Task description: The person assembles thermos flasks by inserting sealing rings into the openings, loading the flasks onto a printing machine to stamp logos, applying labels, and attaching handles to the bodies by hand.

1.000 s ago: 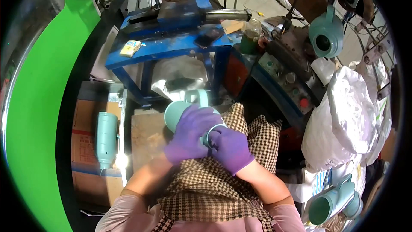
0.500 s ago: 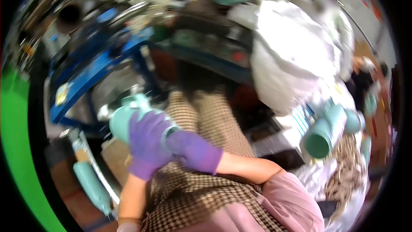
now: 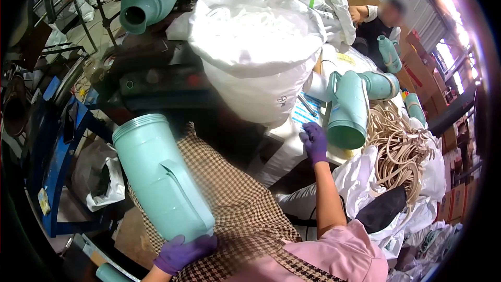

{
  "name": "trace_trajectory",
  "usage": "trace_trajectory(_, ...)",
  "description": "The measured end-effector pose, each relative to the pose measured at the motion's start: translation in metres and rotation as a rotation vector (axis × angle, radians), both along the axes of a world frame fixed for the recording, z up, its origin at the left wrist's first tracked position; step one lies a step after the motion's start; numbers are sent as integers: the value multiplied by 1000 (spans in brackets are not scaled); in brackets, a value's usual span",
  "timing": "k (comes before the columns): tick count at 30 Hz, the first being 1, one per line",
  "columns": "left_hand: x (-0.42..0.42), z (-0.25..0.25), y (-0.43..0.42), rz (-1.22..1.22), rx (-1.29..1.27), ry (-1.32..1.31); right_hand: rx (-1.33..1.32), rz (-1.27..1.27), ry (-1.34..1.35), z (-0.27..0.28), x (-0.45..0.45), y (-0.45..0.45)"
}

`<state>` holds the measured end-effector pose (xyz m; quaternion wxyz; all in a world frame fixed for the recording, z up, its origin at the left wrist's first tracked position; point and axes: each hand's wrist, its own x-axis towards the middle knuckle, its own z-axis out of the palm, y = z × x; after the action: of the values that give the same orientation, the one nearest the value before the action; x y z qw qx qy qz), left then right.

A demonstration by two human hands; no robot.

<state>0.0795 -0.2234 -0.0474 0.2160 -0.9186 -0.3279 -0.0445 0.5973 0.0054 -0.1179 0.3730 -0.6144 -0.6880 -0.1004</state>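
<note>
A teal plastic jug body [image 3: 156, 172] with a side handle rests over the checked apron [image 3: 235, 193], its threaded rim up and to the left. Under its lower end, my left hand [image 3: 185, 253] in a purple glove is wrapped round the base. My right hand [image 3: 314, 143], also gloved, is stretched out to the right, fingers slightly curled and apart, with nothing visible in it. Just right of it lies another teal jug [image 3: 348, 109], open end toward me. A metal tool [image 3: 309, 105] lies on printed paper above my right hand.
A big white sack [image 3: 255, 68] of white pieces stands ahead. Beige rings [image 3: 396, 151] are heaped at the right. Another teal jug [image 3: 151, 0] hangs at the upper left. A blue table [image 3: 57, 162] is at the left. A person [image 3: 381, 26] sits at the upper right.
The view has swung right. My right hand has let go of the jug and moved out to the right. The jug has turned rim-up, with my left hand at its base.
</note>
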Motion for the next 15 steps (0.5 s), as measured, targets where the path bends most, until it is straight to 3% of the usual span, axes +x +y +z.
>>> trace_trajectory(7, -15, -23, -1, -80, -84, -68, -333, -158, 486, -1, 15, 13)
trace_trajectory(8, -13, -24, -1, -73, -96, -65, -288, -77, 681, -2, 14, 16)
trace_trajectory(11, -9, -22, -2, -69, -61, -68, -233, -38, 90, 20, 15, 6)
trace_trajectory(12, -9, -23, -1, -63, -48, -76, -324, 68, 196, 0, 43, 17)
trace_trajectory(15, -8, -22, -3, -38, -40, -103, -373, 123, 988, 12, 34, 14)
